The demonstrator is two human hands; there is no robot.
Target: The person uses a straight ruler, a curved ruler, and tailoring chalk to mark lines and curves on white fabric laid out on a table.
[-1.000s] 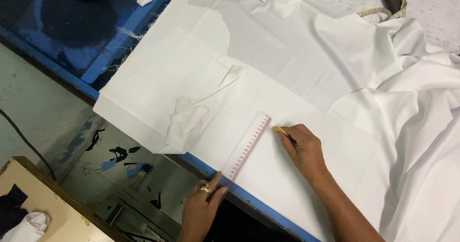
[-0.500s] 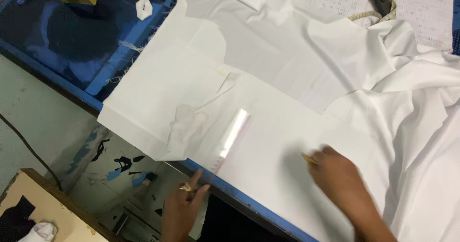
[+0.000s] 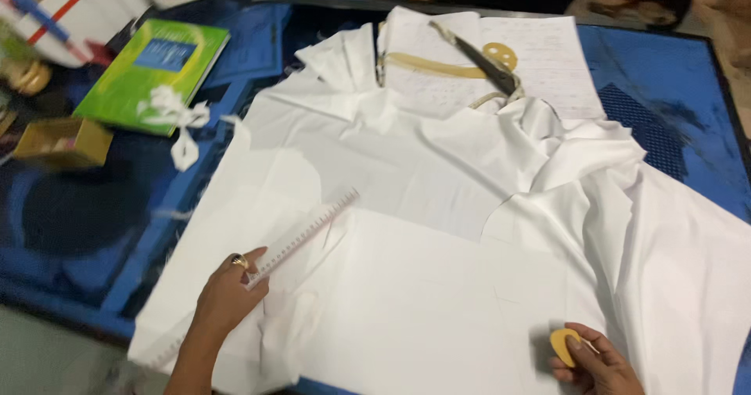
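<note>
White cotton cloth (image 3: 438, 285) on blue worktop (image 3: 665, 82), left hand (image 3: 227, 297) pinching one clear ruler (image 3: 301, 238), right hand (image 3: 598, 364) gripping one yellow chalk disc (image 3: 563, 344), one green book (image 3: 152, 70) (far left), one small cardboard box (image 3: 59, 141).

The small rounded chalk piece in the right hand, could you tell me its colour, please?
Yellow, seen in the head view: the chalk piece.

a tailoring workshop, seen at its cutting table (image 3: 673, 74), which is topped in blue. white cloth (image 3: 438, 285) in cut pieces is spread flat across it, with a clear ruler (image 3: 305, 237) laid on top and a yellow chalk (image 3: 565, 345) held beside it. at the far side lie dark shears (image 3: 485, 57), a tape measure (image 3: 438, 66) and sheets of handwritten notes (image 3: 547, 59). loose cloth scraps (image 3: 176, 117), a green book (image 3: 152, 70) and a small cardboard box (image 3: 59, 141) sit at the left.
</note>
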